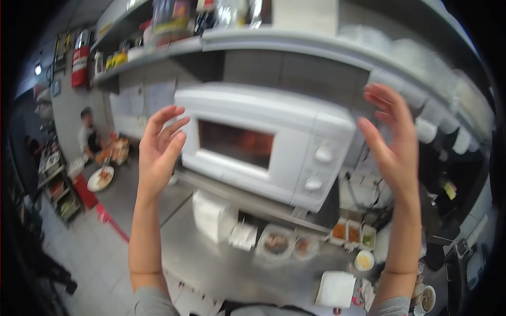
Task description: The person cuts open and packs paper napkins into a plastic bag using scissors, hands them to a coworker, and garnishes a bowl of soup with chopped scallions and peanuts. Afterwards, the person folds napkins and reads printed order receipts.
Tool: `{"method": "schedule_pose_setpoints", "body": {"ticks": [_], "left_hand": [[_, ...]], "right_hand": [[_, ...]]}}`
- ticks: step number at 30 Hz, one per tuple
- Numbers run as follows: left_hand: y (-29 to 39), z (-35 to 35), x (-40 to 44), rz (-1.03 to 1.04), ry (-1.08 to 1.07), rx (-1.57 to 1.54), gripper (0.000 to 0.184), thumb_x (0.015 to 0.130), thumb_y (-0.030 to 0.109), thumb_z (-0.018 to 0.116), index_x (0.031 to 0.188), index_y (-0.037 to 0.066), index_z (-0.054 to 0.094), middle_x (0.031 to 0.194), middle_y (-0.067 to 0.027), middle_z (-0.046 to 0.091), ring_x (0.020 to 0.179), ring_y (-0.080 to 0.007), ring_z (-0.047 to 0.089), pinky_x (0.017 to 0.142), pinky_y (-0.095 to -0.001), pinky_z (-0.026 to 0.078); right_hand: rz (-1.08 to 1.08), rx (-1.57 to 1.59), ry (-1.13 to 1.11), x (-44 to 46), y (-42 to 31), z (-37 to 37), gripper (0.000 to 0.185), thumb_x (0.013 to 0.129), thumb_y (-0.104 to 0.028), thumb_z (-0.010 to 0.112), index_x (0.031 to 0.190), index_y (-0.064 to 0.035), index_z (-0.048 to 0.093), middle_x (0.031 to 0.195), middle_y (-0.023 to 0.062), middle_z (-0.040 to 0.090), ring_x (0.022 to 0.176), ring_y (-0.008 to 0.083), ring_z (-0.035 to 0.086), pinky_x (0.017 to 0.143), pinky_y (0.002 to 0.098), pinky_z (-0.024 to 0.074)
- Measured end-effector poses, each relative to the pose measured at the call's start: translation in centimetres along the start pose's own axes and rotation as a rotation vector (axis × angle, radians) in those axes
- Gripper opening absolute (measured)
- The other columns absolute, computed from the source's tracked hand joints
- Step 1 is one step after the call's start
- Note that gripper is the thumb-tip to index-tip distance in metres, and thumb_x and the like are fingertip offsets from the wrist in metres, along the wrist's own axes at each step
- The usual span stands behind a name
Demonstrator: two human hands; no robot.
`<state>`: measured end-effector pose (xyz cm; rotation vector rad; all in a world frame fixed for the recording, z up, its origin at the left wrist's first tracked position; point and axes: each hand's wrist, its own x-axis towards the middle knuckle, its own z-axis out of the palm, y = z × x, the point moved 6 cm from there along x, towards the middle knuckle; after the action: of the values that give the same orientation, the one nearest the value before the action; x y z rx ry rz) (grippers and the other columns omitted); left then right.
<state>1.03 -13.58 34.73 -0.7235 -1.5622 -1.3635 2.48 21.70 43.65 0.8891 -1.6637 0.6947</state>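
In the head view, the white oven (295, 150) is in the middle of the frame, tilted in the picture. Its dark window (236, 143) shows a reddish glow, and two round knobs (323, 154) are on its right part. The marks around the knobs are too blurred to read.

The left hand (162, 150) is raised at the left edge of the oven, with fingers spread and a little bent. The right hand (391, 142) is raised beside the oven's right edge, also spread, with the thumb toward it. I cannot tell if either hand touches the oven.

In the upper left, a red fire extinguisher (79, 68) carries a pale label, and its writing is too small to read. A large printed container (169, 21) stands on the shelf at the top; its print is also blurred.

Below the oven, on the metal counter (211, 268), a clear container (276, 258) holds brownish pieces. Right of it, small white tubs (346, 231) hold orange and green food. Just under them, a white bowl (364, 268) contains something pale yellow. At the left of the frame, a white plate (92, 185) bears reddish food, near a co-worker (88, 134).
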Motion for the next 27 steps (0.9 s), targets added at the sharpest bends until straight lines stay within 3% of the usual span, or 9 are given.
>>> {"method": "schedule_pose_setpoints", "body": {"ticks": [3,6,9,11,13,19,23,25,27], "left_hand": [[1.5,3.1,5.4,0.152,-0.018,-0.068,0.042,0.087,-0.002,0.052,0.128,-0.002,0.042,0.129,-0.0146,0.048,0.121,-0.0239,0.049,0.097,-0.0306,0.04],[3.7,7.8,11.7,0.454,0.016,0.372,0.036,0.085,0.002,0.056,0.121,0.0,0.052,0.119,-0.0122,0.058,0.114,-0.0212,0.054,0.094,-0.0331,0.042],[2.7,12.1,17.8,0.648,0.025,0.516,0.033,0.083,0.009,0.056,0.113,-0.005,0.054,0.113,-0.0232,0.057,0.107,-0.039,0.053,0.093,-0.0378,0.043],[1.4,13.9,21.6,0.556,0.009,0.549,0.038,0.089,0.023,0.05,0.115,-0.005,0.053,0.116,-0.0233,0.056,0.108,-0.0386,0.053,0.098,-0.0474,0.037],[-1.5,15.4,24.3,0.103,-0.231,0.852,0.046,0.095,0.039,0.039,0.116,0.002,0.055,0.106,-0.0217,0.061,0.106,-0.0332,0.056,0.098,-0.0575,0.029],[-2.7,14.8,26.0,0.217,0.032,0.997,0.053,0.096,0.049,0.03,0.115,0.009,0.058,0.123,-0.0185,0.052,0.118,-0.0365,0.044,0.098,-0.0595,0.024],[-2.9,14.8,25.5,0.132,-0.079,0.966,0.054,0.095,0.045,0.035,0.123,0.003,0.054,0.131,-0.0196,0.044,0.125,-0.0349,0.034,0.1,-0.0579,0.021],[-3.1,14.2,25.2,0.309,0.041,0.841,0.053,0.095,0.044,0.037,0.122,0.003,0.054,0.133,-0.0193,0.042,0.125,-0.0353,0.035,0.101,-0.0577,0.021],[-3.5,12.8,24.7,0.433,0.114,0.663,0.046,0.093,0.04,0.044,0.121,0.005,0.055,0.131,-0.0184,0.044,0.123,-0.0349,0.037,0.101,-0.0529,0.023]], "right_hand": [[-0.137,-0.101,0.122,7.0,2.5,0.7,0.043,0.081,-0.021,0.066,0.116,0.0011,0.054,0.113,0.017,0.059,0.104,0.0298,0.057,0.089,0.0372,0.0442],[-0.095,-0.319,0.072,14.1,8.0,4.0,0.058,0.084,-0.032,0.063,0.123,0.0061,0.046,0.114,0.0264,0.057,0.109,0.0387,0.054,0.093,0.0412,0.043],[0.123,-0.318,-0.119,18.6,8.9,6.1,0.072,0.083,-0.042,0.062,0.128,0.0095,0.038,0.116,0.0312,0.055,0.111,0.0412,0.053,0.095,0.042,0.0415],[0.2,-0.344,-0.182,20.4,10.5,7.5,0.076,0.082,-0.044,0.063,0.129,0.0103,0.036,0.116,0.0317,0.055,0.111,0.0413,0.053,0.096,0.0415,0.0412],[0.278,-0.365,-0.253,21.8,13.0,9.1,0.081,0.081,-0.046,0.063,0.13,0.0112,0.034,0.116,0.0323,0.054,0.111,0.0414,0.054,0.097,0.0411,0.0408],[0.177,-0.346,-0.372,22.1,10.7,10.8,0.08,0.082,-0.053,0.059,0.131,0.0074,0.04,0.122,0.0292,0.053,0.117,0.0368,0.051,0.098,0.0381,0.0391],[0.153,-0.408,-0.321,22.0,10.8,10.9,0.078,0.08,-0.053,0.06,0.127,0.008,0.046,0.12,0.0285,0.054,0.115,0.0363,0.052,0.097,0.0383,0.0401],[0.15,-0.412,-0.291,22.2,11.1,10.8,0.077,0.08,-0.053,0.06,0.125,0.0085,0.048,0.117,0.0286,0.057,0.112,0.0355,0.055,0.095,0.0387,0.0419],[0.048,-0.462,-0.098,22.4,10.9,10.2,0.062,0.081,-0.049,0.061,0.107,0.0072,0.059,0.105,0.0277,0.062,0.102,0.04,0.059,0.087,0.0412,0.047]]}}
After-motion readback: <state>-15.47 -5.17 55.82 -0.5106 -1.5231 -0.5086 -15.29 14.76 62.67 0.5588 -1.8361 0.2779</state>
